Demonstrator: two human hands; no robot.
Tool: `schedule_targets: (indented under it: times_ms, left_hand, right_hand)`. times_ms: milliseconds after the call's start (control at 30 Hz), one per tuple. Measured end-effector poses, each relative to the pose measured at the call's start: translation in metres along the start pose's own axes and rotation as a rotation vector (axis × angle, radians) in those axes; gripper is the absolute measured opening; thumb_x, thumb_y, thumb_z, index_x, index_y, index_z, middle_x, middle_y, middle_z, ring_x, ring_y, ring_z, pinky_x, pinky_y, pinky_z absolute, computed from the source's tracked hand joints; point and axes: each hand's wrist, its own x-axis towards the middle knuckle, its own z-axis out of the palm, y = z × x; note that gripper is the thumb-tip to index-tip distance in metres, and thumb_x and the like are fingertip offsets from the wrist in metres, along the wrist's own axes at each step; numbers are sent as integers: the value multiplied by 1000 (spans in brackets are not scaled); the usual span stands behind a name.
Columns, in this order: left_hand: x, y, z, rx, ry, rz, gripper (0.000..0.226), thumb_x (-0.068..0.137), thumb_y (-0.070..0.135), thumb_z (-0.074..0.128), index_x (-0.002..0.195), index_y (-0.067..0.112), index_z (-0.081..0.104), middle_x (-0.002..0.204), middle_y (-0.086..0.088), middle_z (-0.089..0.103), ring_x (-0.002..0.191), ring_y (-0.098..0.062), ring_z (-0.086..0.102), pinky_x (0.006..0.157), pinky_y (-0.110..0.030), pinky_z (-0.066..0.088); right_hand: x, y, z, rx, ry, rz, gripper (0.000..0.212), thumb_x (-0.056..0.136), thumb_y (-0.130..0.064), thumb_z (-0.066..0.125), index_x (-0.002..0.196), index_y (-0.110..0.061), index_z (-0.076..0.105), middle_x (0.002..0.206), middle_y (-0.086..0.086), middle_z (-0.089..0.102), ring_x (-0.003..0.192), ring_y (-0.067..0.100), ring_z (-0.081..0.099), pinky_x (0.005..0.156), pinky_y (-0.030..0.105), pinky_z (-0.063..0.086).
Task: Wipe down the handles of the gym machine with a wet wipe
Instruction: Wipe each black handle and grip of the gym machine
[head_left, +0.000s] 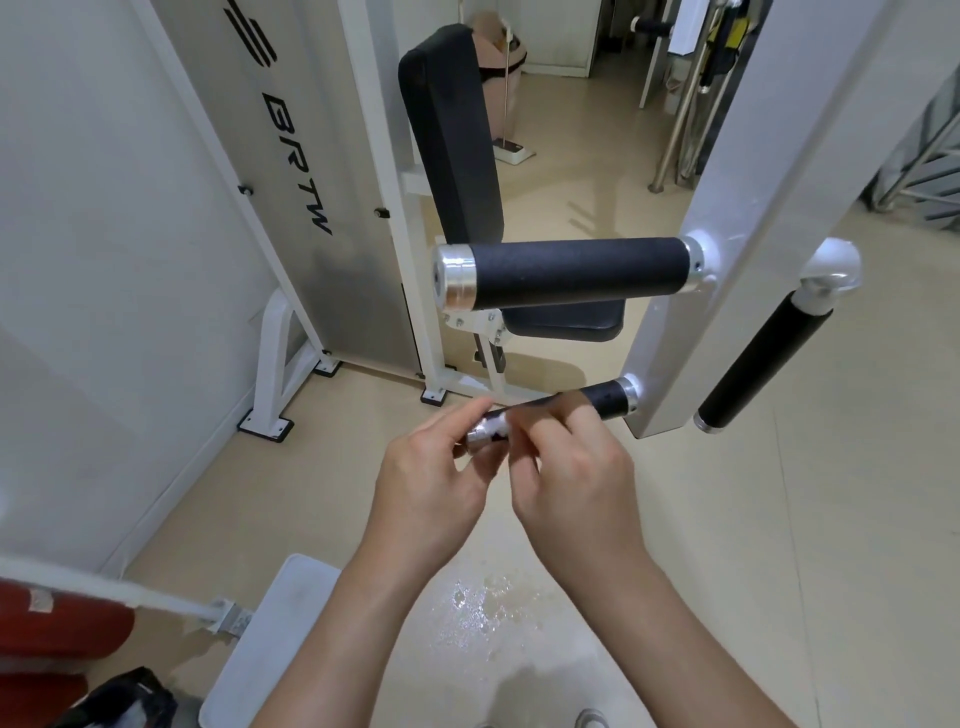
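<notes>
Gym machine (727, 208) frame at right; upper handle (571, 273) and side handle (758, 364) free of hands. Lower handle (608, 397) in work: likely wiping its chrome end. Forearms reach forward, wrists close. Left hand (431, 478) pinches the chrome end; right hand (571, 478) curls its fingers over the grip beside it. Wet wipe not discernible, perhaps under fingers. Next: work along grip toward frame.

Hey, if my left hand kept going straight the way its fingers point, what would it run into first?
Probably the chrome end cap of the lower handle: the left hand points up and right at it, and its fingers seem to reach it, though depth is unclear.
</notes>
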Motion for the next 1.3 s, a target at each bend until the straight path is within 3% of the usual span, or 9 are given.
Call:
schedule_targets:
  times_ms: [133, 333, 467, 600, 700, 833, 1000, 1133, 1300]
  left_hand:
    - [3, -3, 1, 65, 69, 80, 30, 85, 13, 69, 111, 26, 68, 104, 15, 69, 87, -1, 60, 75, -11, 46]
    - [8, -4, 0, 16, 80, 94, 32, 83, 8, 70, 103, 32, 66, 93, 39, 59, 89, 6, 59, 82, -16, 49]
    - [5, -9, 1, -156, 86, -97, 38, 78, 4, 74, 106, 29, 70, 105, 18, 68, 97, -2, 65, 88, -18, 49]
    - [7, -8, -1, -270, 109, -213, 10, 90, 38, 61, 89, 45, 68, 76, 16, 68, 78, -9, 65, 76, -34, 56]
    - [10, -11, 1, -239, 78, -244, 15, 94, 32, 57, 95, 34, 72, 73, 6, 68, 69, -17, 61, 75, -45, 56]
    - [14, -8, -2, -232, 91, -247, 23, 87, 11, 66, 103, 27, 73, 92, 9, 72, 84, -2, 66, 82, -28, 55]
    - [12, -4, -1, -259, 131, -147, 33, 79, -7, 69, 94, 22, 74, 100, 7, 71, 95, -8, 67, 89, -27, 54]
    - [14, -3, -3, -264, 149, -204, 18, 88, 20, 67, 90, 38, 68, 93, 18, 71, 92, -1, 66, 81, -18, 50]
    - [18, -3, 5, 139, 84, -14, 19, 92, 38, 55, 102, 30, 69, 81, 20, 58, 78, -1, 49, 68, -6, 37]
  right_hand:
    - [-2, -2, 3, 25, 32, 24, 17, 80, -7, 54, 85, -9, 71, 81, 11, 59, 59, 29, 56, 51, 27, 40]
    - [-10, -3, 10, 8, 40, 29, 17, 83, -6, 57, 89, -9, 72, 81, 10, 57, 58, 27, 54, 52, 25, 37]
    - [8, 16, 5, 33, 153, 150, 24, 83, -16, 51, 87, -14, 75, 80, 8, 56, 62, 26, 54, 57, 27, 39]
    - [5, 4, 11, 22, 151, 92, 17, 81, -11, 56, 84, -7, 72, 79, 12, 56, 58, 31, 55, 52, 31, 45]
    - [-2, -6, 17, 20, 108, 10, 12, 78, -8, 59, 80, -8, 70, 76, 13, 56, 54, 30, 53, 48, 28, 38]
    - [12, 7, 13, 23, 182, 129, 13, 82, -9, 62, 89, -7, 73, 80, 14, 57, 57, 34, 56, 48, 30, 44]
    - [6, -4, 20, 24, 86, 28, 18, 84, -14, 55, 89, -8, 71, 83, 15, 58, 55, 33, 55, 45, 28, 42]
    - [11, 6, 16, 9, 117, 59, 17, 85, -11, 57, 92, -5, 71, 85, 15, 59, 58, 34, 55, 47, 31, 43]
    - [16, 19, 9, 24, 149, 95, 21, 88, -16, 53, 91, -11, 73, 84, 11, 58, 61, 32, 57, 50, 30, 45]
